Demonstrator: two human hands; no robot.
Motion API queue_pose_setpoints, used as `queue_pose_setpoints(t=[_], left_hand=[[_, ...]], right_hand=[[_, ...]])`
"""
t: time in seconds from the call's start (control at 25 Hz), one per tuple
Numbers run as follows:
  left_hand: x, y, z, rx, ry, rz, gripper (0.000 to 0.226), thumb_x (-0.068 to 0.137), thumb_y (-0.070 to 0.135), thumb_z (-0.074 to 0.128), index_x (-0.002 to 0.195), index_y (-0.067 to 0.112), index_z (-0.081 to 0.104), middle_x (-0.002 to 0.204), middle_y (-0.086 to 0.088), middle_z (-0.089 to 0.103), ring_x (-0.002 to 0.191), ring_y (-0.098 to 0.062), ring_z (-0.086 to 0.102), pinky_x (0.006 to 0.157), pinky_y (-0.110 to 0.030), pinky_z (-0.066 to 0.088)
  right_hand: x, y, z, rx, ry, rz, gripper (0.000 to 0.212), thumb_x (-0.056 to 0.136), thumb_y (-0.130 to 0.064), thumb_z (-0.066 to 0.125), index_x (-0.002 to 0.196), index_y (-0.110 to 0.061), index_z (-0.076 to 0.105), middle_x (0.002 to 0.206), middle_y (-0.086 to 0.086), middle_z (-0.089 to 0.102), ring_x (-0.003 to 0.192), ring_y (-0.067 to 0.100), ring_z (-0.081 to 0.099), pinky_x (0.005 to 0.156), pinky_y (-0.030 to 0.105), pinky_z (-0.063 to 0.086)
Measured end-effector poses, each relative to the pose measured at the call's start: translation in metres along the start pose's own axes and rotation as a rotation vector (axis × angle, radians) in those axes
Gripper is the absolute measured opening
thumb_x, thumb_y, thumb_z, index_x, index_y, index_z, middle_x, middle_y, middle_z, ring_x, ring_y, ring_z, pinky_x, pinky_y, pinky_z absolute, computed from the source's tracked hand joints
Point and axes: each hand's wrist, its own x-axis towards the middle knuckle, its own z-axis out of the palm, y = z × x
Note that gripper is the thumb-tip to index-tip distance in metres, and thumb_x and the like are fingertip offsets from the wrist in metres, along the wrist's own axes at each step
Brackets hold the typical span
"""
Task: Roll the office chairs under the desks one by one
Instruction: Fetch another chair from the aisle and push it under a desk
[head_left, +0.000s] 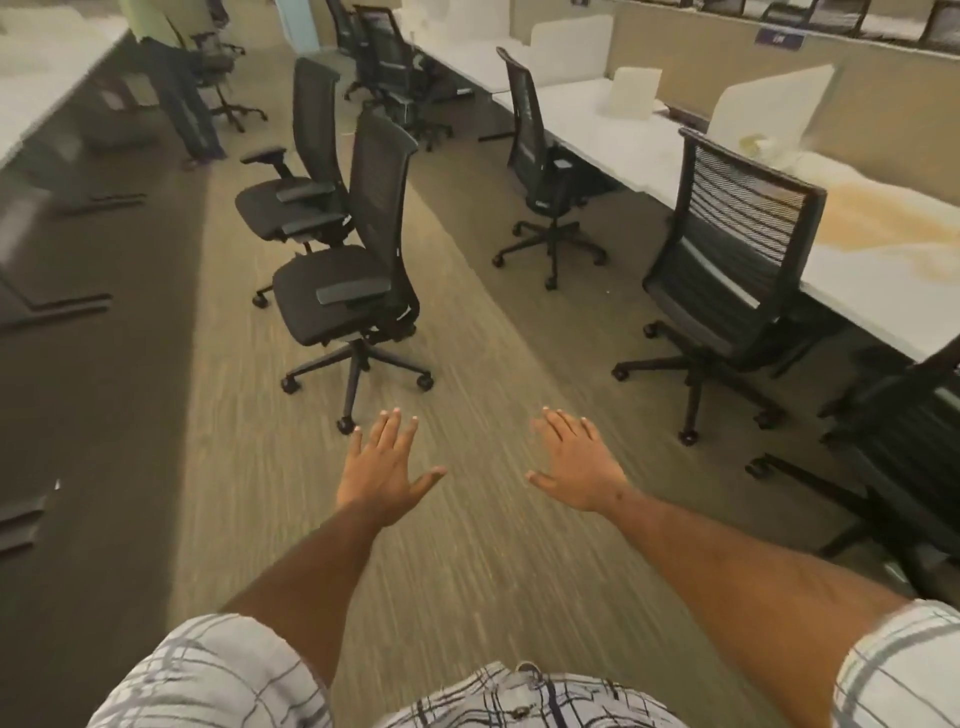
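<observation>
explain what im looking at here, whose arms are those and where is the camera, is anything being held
There is one picture, taken by a wide-angle camera worn on a person's head, looking forward and down. The two bare arms reaching out from the bottom are that person's own. The left hand and right hand are both open with fingers spread, holding nothing, over a carpeted aisle. Ahead on the left, two black office chairs stand out in the aisle; the nearest chair is just beyond the hands. On the right, a slatted-back chair and a mesh-back chair sit at a long white desk, which has upright dividers. Another person's legs show far left.
</observation>
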Motion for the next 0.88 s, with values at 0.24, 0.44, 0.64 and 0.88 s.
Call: queue_pose_setpoints(t=[0.24,0.44,0.64,0.88], left_hand=[[0.134,0.000,-0.013,-0.009,0.005,0.001,0.096,0.090,0.081,0.016,0.164,0.021,0.005,0.172,-0.007,-0.001,0.158,-0.022,-0.007,0.128,-0.051,0.000],[0.269,-0.023,0.000,-0.025,0.016,-0.037,0.093,0.092,0.079,0.019,0.163,0.020,0.011,0.172,-0.009,0.003,0.158,-0.025,-0.005,0.128,-0.053,0.003],[0.400,-0.060,0.003,-0.060,-0.023,-0.073,0.097,0.088,0.082,0.013,0.163,0.021,0.012,0.172,-0.009,0.002,0.158,-0.026,-0.005,0.127,-0.055,0.005],[0.536,-0.100,-0.020,-0.049,-0.025,-0.094,0.090,0.094,0.077,0.024,0.163,0.020,0.015,0.172,-0.007,0.005,0.158,-0.024,-0.003,0.127,-0.052,0.003]], right_hand=[[0.121,0.064,-0.032,-0.011,0.015,-0.009,0.084,0.097,-0.060,0.051,0.160,-0.015,0.018,0.169,0.008,0.014,0.156,0.027,0.008,0.126,0.050,0.007],[0.239,0.109,-0.038,-0.118,0.000,-0.054,0.082,0.098,-0.059,0.050,0.161,-0.016,0.020,0.170,0.009,0.012,0.156,0.027,0.008,0.126,0.049,0.006],[0.354,0.149,-0.057,-0.173,-0.013,-0.064,0.081,0.096,-0.059,0.052,0.160,-0.020,0.022,0.170,0.010,0.010,0.157,0.028,0.004,0.125,0.049,0.000],[0.488,0.196,-0.089,-0.147,-0.005,-0.020,0.079,0.097,-0.060,0.050,0.160,-0.021,0.022,0.171,0.009,0.009,0.157,0.027,0.005,0.125,0.050,0.001]])
